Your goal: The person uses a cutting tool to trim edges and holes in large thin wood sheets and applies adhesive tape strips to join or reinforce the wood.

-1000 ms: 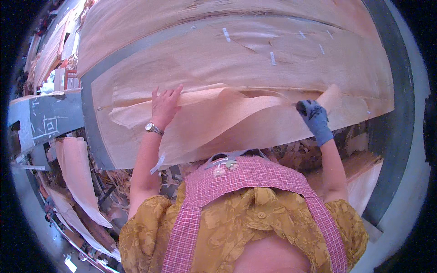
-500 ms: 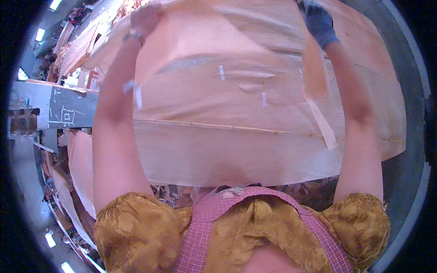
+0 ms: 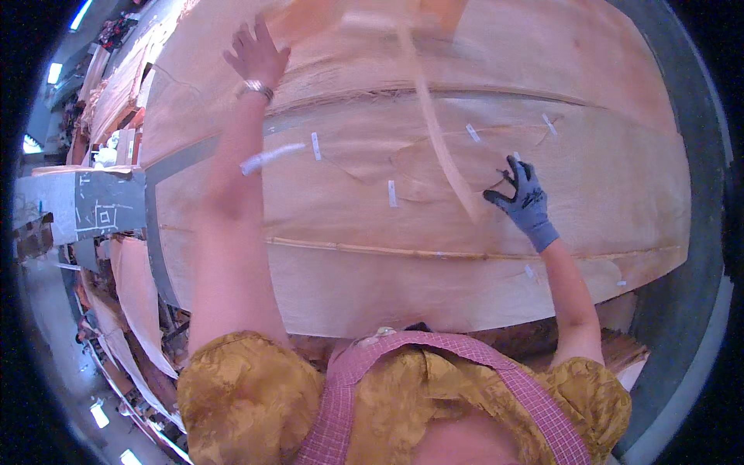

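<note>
A broad stack of thin, pale wood veneer sheets (image 3: 349, 287) spreads in front of me. My left hand (image 3: 260, 58), bare with a band at the wrist, is over its far left part with fingers spread, holding nothing. My right hand (image 3: 521, 200) wears a grey glove with dark fingertips. It hovers over the middle right of the sheets, thumb and fingers apart; a thin dark shape between them is too small to make out. A long pale veneer strip (image 3: 435, 132) slants across the middle, blurred, apart from my right hand. Orange-brown pieces blur at the far edge.
Short white tape pieces (image 3: 392, 194) dot the top sheet, which has wrinkles and a raised seam (image 3: 372, 248). A grey board with white markings (image 3: 108, 203) juts out at the left. More veneer sheets (image 3: 139, 291) stand at the lower left. Grey floor (image 3: 682, 349) borders the right.
My right hand has drawn back toward me from the far edge, apart from the strip that hung by it. That strip is now farther left. My left hand is slightly nearer, with fingers spread.
</note>
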